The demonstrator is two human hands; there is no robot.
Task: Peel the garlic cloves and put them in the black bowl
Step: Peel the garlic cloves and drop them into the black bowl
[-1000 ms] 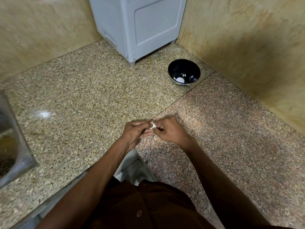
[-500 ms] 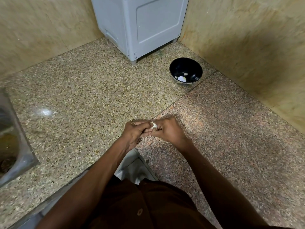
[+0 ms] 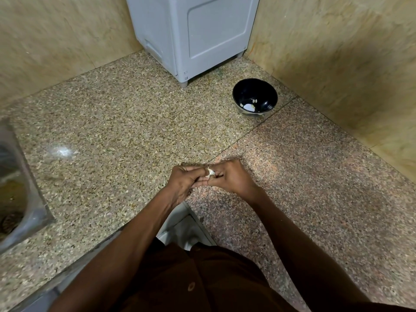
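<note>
Unmoved, both hands pinch garlic clove (image 3: 210, 172).

A speckled granite counter (image 3: 126, 136) carries everything, split by a seam into a yellowish slab and a pinker slab (image 3: 315, 181). At one o'clock a black bowl (image 3: 267, 95) sits on it, pale bits inside. At twelve o'clock stands a grey appliance (image 3: 202, 34). At nine o'clock a steel sink (image 3: 33, 199) is set in.

Speckled granite counter (image 3: 117, 122) meets beige marble walls (image 3: 337, 52) at a corner. Grey appliance (image 3: 195, 34) stands there. Steel sink (image 3: 20, 199) at left edge.
</note>
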